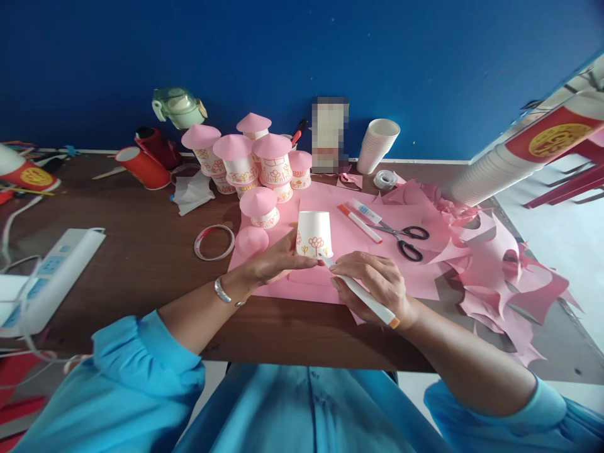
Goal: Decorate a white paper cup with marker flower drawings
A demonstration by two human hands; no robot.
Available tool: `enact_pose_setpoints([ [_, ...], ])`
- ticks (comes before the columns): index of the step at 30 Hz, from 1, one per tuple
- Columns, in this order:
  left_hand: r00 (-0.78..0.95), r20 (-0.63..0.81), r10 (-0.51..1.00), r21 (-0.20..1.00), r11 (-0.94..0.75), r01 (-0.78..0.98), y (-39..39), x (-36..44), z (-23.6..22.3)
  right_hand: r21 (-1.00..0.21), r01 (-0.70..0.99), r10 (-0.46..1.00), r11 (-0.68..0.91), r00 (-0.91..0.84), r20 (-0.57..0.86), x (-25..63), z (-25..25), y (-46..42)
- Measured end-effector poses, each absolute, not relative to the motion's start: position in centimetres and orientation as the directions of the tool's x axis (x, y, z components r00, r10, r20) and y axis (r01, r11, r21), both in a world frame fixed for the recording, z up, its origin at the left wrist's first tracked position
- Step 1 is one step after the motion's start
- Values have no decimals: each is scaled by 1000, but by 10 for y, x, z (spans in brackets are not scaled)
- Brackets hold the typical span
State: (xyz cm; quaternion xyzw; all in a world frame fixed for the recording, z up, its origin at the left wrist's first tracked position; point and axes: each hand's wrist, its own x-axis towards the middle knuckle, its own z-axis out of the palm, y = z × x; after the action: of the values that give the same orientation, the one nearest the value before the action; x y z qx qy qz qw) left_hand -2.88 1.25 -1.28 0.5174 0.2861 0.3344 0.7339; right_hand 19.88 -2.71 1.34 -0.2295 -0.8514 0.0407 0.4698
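My left hand (278, 259) grips a white paper cup (314, 228) turned upside down, its fingers round the left side and thumb along the lower edge. Red and yellow flower drawings run along the cup's lower part. Between the fingers of my right hand (372, 280) is a white marker (365, 297) with an orange end, its tip at the cup's lower rim. Pink craft paper (302, 286) lies under both hands. A pink paper cone (251, 241) rests just left of the cup. Beyond it stand several decorated cups with pink cone roofs (272, 146).
Right of the cup lie an orange-capped marker (361, 224), a glue tube (365, 211) and black-handled scissors (409, 242). Pink paper scraps (504, 283) spread at the right. Stacked white cups (379, 145) stand behind. A tape roll (214, 243) and power strip (56, 277) are at left.
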Motion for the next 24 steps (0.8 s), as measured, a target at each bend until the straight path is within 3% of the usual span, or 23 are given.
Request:
enact_pose_setpoints([
  [10,622,-96,777,931,291,-219,11,-29,-15,-295,352,438,888,-455,775,198,12,-27],
  [18,635,-18,772,948,216,-235,10,-24,-5,-312,331,443,891,-473,762,199,13,-28],
  [24,635,-41,772,951,226,-213,10,-26,-11,-329,331,457,884,-470,755,199,13,-28],
])
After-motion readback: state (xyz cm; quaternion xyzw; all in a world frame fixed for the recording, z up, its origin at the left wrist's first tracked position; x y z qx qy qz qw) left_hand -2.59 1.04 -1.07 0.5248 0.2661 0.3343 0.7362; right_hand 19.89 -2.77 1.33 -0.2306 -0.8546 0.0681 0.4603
